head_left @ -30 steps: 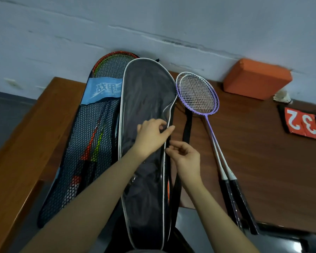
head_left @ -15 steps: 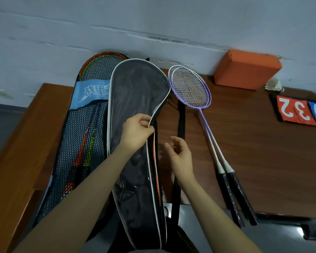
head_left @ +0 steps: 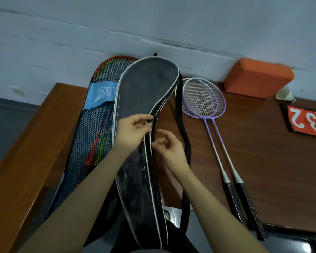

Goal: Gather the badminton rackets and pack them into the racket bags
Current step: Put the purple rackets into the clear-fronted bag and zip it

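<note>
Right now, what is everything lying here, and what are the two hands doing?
Black racket bag: one, white-piped, centre, partly open.
Mesh racket bag: one, black mesh with blue label, left, holding red-framed rackets.
Purple rackets: two, stacked on the wooden table, right of the black bag.
Orange block: one, against the wall.
Shuttlecock: one, white, beside the block.
Score cards: red and blue, far right.
Left hand: fingers pinching the black bag's edge.
Right hand: fingers curled at the bag's opening.
</note>
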Available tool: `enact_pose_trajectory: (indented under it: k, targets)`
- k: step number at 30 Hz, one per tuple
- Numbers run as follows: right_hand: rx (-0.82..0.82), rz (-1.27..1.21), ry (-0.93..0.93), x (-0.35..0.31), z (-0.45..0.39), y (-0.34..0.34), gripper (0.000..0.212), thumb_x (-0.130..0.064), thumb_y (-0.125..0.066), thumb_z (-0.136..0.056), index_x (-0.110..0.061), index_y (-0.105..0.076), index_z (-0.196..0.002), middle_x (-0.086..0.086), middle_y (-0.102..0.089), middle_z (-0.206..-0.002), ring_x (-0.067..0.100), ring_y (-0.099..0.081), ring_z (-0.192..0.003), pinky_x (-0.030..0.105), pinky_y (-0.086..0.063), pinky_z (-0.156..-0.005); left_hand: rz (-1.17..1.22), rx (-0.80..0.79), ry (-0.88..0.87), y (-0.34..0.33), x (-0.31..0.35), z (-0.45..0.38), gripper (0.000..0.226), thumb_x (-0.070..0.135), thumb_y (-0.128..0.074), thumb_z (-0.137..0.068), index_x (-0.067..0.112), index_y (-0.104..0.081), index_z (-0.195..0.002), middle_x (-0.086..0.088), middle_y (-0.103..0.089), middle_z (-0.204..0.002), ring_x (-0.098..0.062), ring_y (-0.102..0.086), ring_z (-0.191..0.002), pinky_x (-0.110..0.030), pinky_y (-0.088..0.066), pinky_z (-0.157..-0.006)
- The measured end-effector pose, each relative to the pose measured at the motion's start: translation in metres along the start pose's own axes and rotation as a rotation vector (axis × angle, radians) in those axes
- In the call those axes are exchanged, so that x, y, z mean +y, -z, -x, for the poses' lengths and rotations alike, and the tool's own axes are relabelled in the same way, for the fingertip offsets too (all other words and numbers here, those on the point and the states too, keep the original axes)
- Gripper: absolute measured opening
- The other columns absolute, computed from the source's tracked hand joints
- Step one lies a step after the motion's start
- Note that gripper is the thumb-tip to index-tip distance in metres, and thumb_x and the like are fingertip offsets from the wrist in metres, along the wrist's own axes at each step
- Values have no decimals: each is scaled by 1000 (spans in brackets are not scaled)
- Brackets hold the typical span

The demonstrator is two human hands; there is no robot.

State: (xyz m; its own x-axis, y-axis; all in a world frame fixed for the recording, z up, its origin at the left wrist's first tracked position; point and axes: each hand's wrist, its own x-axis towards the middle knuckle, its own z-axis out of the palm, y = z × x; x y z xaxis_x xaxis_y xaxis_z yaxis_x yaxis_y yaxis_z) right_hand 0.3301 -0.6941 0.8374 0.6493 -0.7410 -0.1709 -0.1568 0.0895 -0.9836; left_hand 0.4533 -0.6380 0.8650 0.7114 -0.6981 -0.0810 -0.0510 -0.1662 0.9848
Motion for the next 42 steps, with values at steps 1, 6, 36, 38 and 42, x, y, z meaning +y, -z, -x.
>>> enact_pose_trajectory:
  k: [1, 6, 36, 38, 42]
  targets:
    - [-1, -8, 0, 0, -1, 0, 33, 2, -66, -82, -15, -56, -108, -3, -55, -66, 4, -50, -63, 13, -42, -66, 7, 2, -9, 3, 3, -1, 21, 0, -67, -79, 14, -70, -94, -6, -70, -78, -6, -63, -67, -15, -52, -66]
    - [63, 55, 36, -2, -1, 2, 28, 5, -64, -81, -8, -61, -105, -3, -50, -65, 2, -48, -62, 11, -42, -66, -22, -12, -65, 18, 5, -1, 21, 1, -66, -81, 12, -70, -99, -20, -69, -85, -15, -62, -71, -22, -53, -73]
    - [287, 486, 487, -38, -56, 123, 34, -3, -45, -86, -7, -66, -111, 2, -55, -83, 0, -50, -78, 9, -38, -75, -253, 54, -558, -78, 28, -25, 38, 0, -57, -86, 6, -56, -124, -6, -59, -108, -3, -56, -92, -14, -46, -80]
    - [296, 462, 491, -37, -60, 133, 26, -9, -53, -88, -8, -67, -109, 5, -59, -86, 6, -54, -79, 13, -41, -75, -283, 29, -590, -85, 29, -28, 38, 2, -57, -86, 6, -56, -123, -6, -59, -108, -10, -58, -84, -18, -48, -75]
    - [314, 508, 394, -19, -67, 149, 24, -5, -62, -85, -12, -67, -107, 0, -59, -87, 7, -54, -80, 20, -44, -76, -399, 22, -562, -102, 16, -33, 38, 4, -57, -83, 6, -59, -120, -6, -57, -102, -10, -50, -65, -17, -45, -65]
